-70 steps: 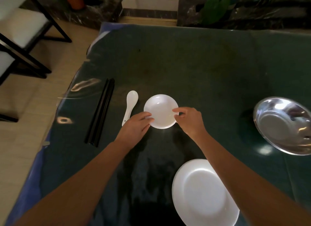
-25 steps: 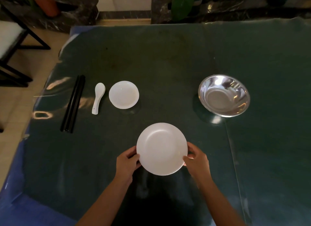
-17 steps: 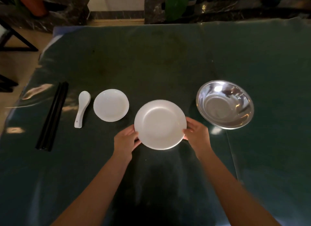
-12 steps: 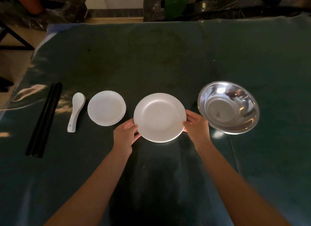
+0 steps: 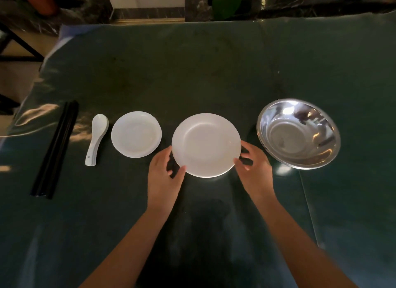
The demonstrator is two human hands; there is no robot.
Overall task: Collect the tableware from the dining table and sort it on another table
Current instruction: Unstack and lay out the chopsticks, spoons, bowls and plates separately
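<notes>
A: Which item is being handled, and where does it lie?

B: The large white plate (image 5: 206, 145), set flat on the bench (image 5: 214, 73) near the middle of a row that runs parallel to the near edge. The left hand (image 5: 164, 176) grips its near-left rim with curled fingers; the right hand (image 5: 255, 169) grips the near-right rim in the same way. The two hands are apart, one on each side of the plate.

A: Which step of the task does this represent?

B: Judged from the layout, the sorting step: the plate appears to be in its slot in the row, and release is not yet done. The next move calls for both hands to let go without dragging the plate sideways.

A: What surrounds it?

B: Toward the left edge, in order: a small white dish (image 5: 136, 134) just beside the plate, a white spoon (image 5: 96, 137) with its handle toward the near edge, and black chopsticks (image 5: 55, 148) lying closest to that edge. Toward the right edge stands a steel bowl (image 5: 299, 133), tilted slightly, near the right hand.

A: Does anything stand in the way?

B: The bowl's rim lies close to the right hand's knuckles; a wide withdrawal could knock it. The bench's far half carries nothing that obstructs.
</notes>
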